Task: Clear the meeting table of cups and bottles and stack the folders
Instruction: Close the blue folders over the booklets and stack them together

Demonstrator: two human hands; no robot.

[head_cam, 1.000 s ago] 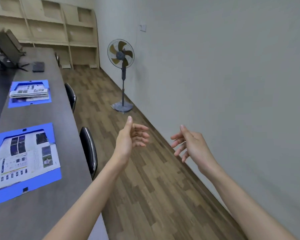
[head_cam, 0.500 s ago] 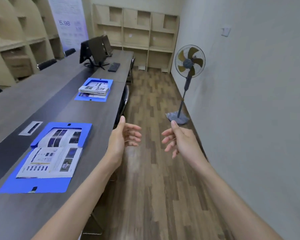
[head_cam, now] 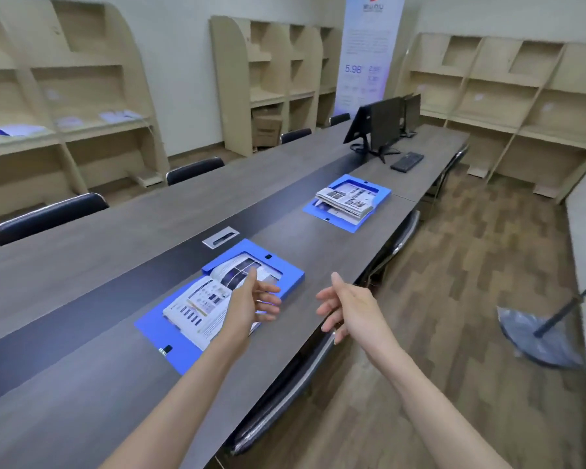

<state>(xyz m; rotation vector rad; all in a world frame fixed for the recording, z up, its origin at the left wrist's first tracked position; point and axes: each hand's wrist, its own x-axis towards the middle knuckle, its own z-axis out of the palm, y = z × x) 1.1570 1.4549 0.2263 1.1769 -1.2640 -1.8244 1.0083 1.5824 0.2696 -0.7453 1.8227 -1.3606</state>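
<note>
An open blue folder [head_cam: 286, 277] with printed pages lies on the long dark meeting table [head_cam: 82, 384], near its right edge. My left hand [head_cam: 251, 304] hovers above this folder's right half, fingers spread, holding nothing. My right hand [head_cam: 351, 308] floats over the table's right edge, also open and empty. A second blue folder [head_cam: 379, 194] with a pile of printed sheets lies farther along the table. No cups or bottles are in view.
Black chairs [head_cam: 281, 397] are tucked under the table's right edge and more [head_cam: 48, 214] line the far side. Two monitors [head_cam: 376, 125] and a keyboard [head_cam: 407, 161] stand at the far end. A standing fan's base [head_cam: 538, 336] rests on the wooden floor at right. Shelves line the walls.
My view has swung left from the wall and fan toward the table. Both hands now hang over the near folder and the table edge, still open and empty.
</note>
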